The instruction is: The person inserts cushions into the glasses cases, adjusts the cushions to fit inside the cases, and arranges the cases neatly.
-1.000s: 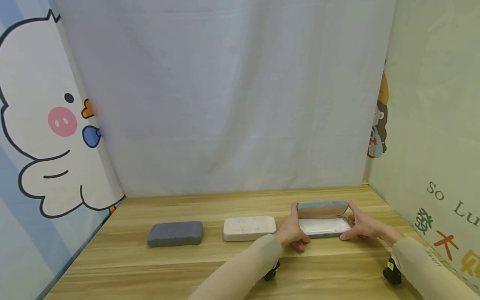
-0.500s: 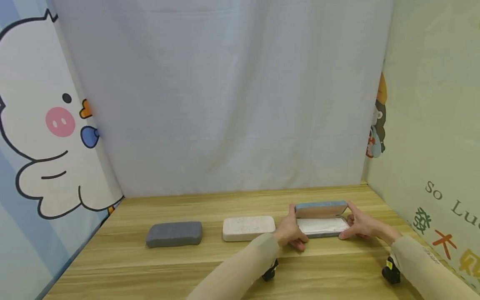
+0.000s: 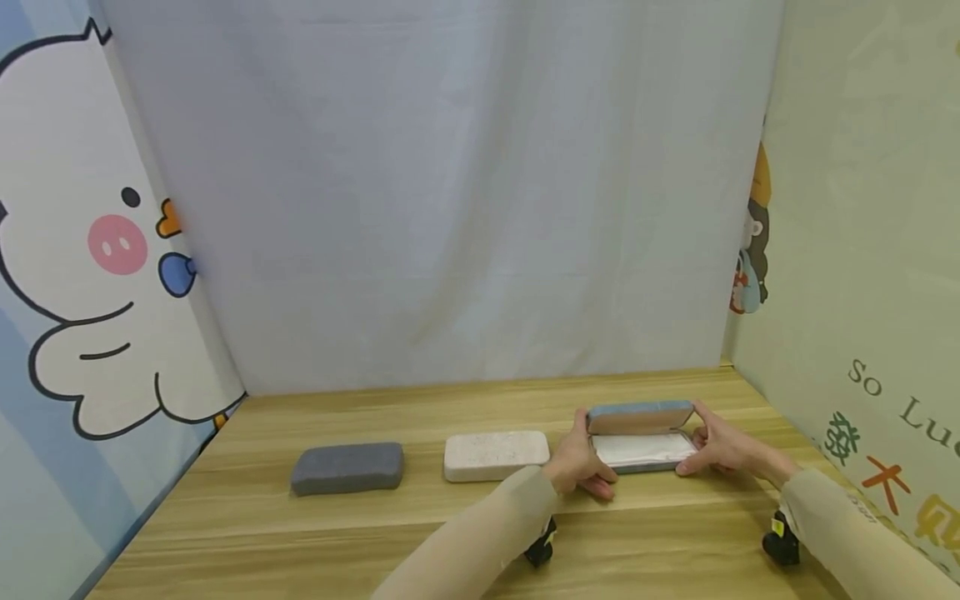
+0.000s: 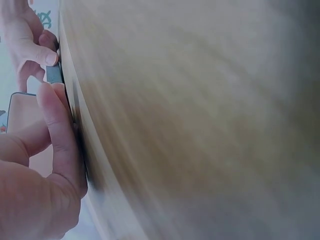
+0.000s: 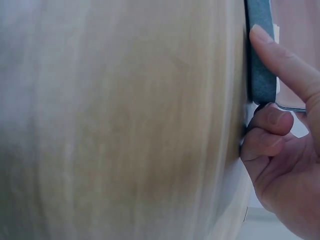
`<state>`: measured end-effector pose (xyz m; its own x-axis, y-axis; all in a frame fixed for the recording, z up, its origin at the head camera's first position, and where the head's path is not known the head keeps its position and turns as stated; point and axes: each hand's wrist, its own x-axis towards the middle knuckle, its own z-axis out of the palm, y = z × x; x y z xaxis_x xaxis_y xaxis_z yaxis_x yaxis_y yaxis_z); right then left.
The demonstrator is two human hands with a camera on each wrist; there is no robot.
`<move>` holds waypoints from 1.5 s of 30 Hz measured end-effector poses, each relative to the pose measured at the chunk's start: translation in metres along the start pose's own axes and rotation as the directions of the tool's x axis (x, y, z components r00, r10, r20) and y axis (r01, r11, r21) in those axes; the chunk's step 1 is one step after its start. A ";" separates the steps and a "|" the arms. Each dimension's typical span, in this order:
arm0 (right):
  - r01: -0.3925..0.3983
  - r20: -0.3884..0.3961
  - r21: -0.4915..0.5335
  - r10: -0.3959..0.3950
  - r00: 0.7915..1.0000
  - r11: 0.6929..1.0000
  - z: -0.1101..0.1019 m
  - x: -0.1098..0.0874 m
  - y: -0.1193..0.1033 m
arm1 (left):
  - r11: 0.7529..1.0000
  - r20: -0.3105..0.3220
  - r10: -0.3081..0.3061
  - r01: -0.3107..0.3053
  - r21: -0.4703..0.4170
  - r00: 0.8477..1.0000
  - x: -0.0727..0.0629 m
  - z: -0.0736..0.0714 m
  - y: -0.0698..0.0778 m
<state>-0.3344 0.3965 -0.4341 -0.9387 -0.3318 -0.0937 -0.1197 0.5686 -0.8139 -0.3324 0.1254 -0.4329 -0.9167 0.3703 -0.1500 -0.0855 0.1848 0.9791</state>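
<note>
A blue glasses case (image 3: 641,407) stands on the table with its lid raised and its lighter, tan-pink inner side showing. White cloth-like material (image 3: 643,449) fills its base. My left hand (image 3: 576,468) grips the left end, one finger up at the lid and others low by the base. At the opposite end my right hand (image 3: 722,447) holds the case between the thumb, which presses the front edge, and a finger at the lid's corner. In the right wrist view the thumb (image 5: 280,57) lies on the blue-green front wall (image 5: 261,55), with other fingers curled at the corner.
Just left of my left hand lies a closed off-white case (image 3: 497,457). A closed grey case (image 3: 347,468) sits farther left on the wooden table (image 3: 300,550). A pale curtain (image 3: 450,208) hangs behind, and a printed wall (image 3: 862,250) bounds the right side.
The head view has shifted slightly, moving everything a little to the left in frame. Both hands keep their hold on the glasses case, and the lid stays raised.
</note>
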 end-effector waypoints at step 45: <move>0.135 -0.010 -0.005 -0.135 0.991 0.991 0.006 -0.003 0.000 | 0.994 0.007 0.065 -0.066 0.087 0.998 -0.006 -0.001 0.000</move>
<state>-0.3294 0.3934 -0.4368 -0.9171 -0.3981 0.0225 -0.2469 0.5225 -0.8161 -0.3276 0.1229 -0.4316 -0.9176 0.3878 -0.0868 0.0089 0.2384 0.9711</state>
